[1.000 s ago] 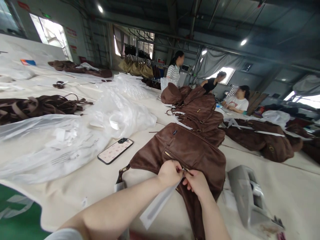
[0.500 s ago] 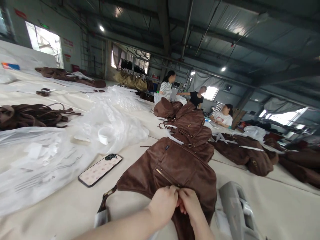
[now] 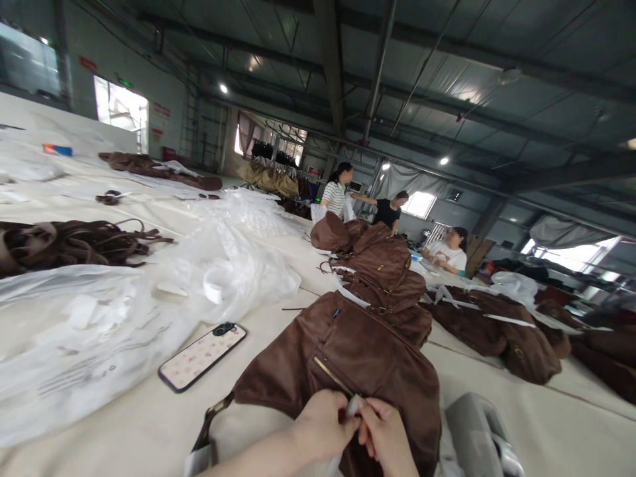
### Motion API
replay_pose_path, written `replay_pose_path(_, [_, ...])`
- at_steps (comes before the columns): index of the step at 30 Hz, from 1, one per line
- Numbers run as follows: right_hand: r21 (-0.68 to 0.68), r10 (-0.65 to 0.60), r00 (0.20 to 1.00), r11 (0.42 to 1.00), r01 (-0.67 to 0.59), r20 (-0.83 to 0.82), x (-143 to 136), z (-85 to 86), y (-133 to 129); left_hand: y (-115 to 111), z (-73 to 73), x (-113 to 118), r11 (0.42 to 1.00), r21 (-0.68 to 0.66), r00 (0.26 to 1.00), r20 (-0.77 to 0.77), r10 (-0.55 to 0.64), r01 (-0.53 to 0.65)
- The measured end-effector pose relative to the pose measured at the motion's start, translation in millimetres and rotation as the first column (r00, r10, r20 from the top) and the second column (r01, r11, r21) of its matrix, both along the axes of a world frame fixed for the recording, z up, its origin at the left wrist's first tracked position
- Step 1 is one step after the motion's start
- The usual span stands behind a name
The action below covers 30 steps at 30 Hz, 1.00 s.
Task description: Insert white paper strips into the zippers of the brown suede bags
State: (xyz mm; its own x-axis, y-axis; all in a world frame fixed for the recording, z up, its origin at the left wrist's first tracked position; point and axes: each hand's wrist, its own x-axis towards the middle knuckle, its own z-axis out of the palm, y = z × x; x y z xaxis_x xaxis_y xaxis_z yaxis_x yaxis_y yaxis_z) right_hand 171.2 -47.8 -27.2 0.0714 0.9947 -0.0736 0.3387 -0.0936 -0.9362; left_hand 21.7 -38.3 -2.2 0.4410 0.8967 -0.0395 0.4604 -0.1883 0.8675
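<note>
A dark brown leather-look bag [image 3: 377,351] lies spread on the table before me, its zip pocket [image 3: 332,374] part way down the front. Over the lower end of that zip, my left hand [image 3: 324,419] and my right hand [image 3: 383,427] are close together, fingers pinched. Between the fingertips shows a thin whitish strip [image 3: 353,405], apparently paper or plastic film; both hands seem to grip it. The zip pull is hidden by my fingers. A strap with a metal ring [image 3: 218,405] trails from the bag's left corner, partly wrapped in white material.
Left of the bag lie a phone [image 3: 203,358], crumpled clear plastic [image 3: 248,265] and brown straps [image 3: 74,242]. A grey tape dispenser-like device [image 3: 477,430] stands at the right. More brown bags [image 3: 382,258] are stacked beyond. Several people work farther back.
The whitish strip now shows between my fingers, where it was hidden before. My hands have moved slightly down the bag. The view has shifted a little.
</note>
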Motion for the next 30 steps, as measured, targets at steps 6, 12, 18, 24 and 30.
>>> replay_pose_path(6, [0.029, 0.003, 1.000, 1.000, -0.003, 0.000, 1.8, -5.4, 5.1, 12.5, -17.7, 6.1, 0.963, -0.268, 0.987, 0.162, 0.020, 0.025])
replay_pose_path(12, [0.022, 0.004, 0.998, 1.000, -0.006, 0.062, -9.0, 16.3, -12.2, 20.0, -9.4, -4.9, 0.987, 0.069, 0.989, -0.045, -0.140, 0.142])
replay_pose_path(18, [0.468, -0.532, 0.739, 0.821, 0.329, 0.414, 57.3, 49.8, -95.4, 30.4, -18.4, -4.0, 0.988, -0.037, 0.986, -0.065, -0.151, 0.149])
replay_pose_path(24, [0.494, -0.760, 0.389, 0.640, 0.589, 0.521, 190.1, 56.0, -162.9, 31.4, -20.3, -4.0, 0.990, -0.073, 0.992, -0.022, -0.126, 0.124])
replay_pose_path(30, [0.052, -0.606, 0.779, 0.793, 0.607, 0.158, 219.5, 36.6, -152.1, 30.1, -18.5, -5.3, 0.988, -0.082, 0.991, -0.003, -0.134, 0.134])
